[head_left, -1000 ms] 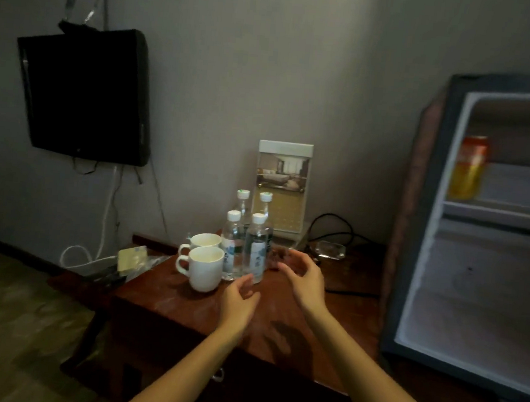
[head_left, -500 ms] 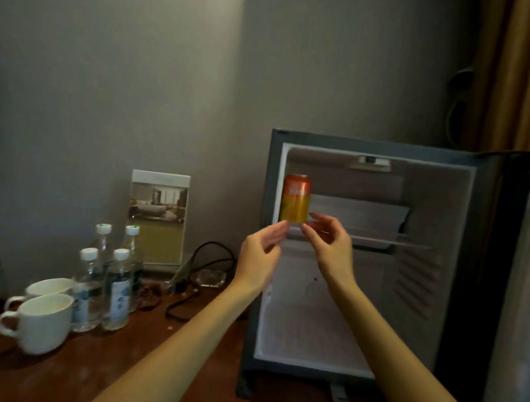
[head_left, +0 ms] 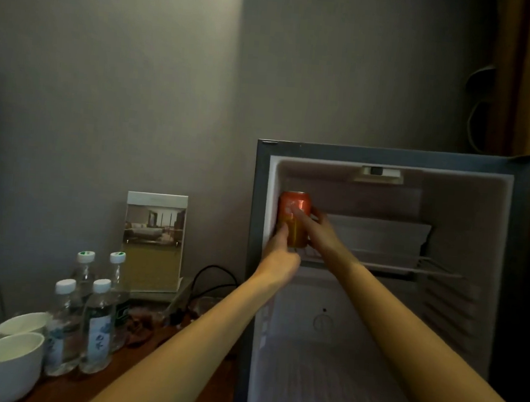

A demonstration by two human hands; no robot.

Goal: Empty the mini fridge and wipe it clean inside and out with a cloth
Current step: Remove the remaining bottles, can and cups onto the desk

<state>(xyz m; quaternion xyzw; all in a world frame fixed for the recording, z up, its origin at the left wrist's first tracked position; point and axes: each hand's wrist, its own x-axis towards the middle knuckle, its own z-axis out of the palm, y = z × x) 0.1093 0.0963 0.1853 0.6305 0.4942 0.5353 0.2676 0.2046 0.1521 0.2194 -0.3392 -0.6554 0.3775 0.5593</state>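
Left hand (head_left: 280, 253) and right hand (head_left: 319, 229) are curling their fingers round the orange can (head_left: 294, 216) between them on the wire shelf (head_left: 411, 268), seemingly the last item in the open mini fridge (head_left: 259, 200), while water bottles (head_left: 99, 324) are standing on the worktop (head_left: 87, 387) below-left and wiping is apparently not yet starting.

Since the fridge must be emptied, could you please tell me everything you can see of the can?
The can is orange, metal by its look, its print blurred. It is upright at the left end of the wire shelf in the open fridge, by its left wall. The right hand wraps its front and right side; the left hand touches its lower left.
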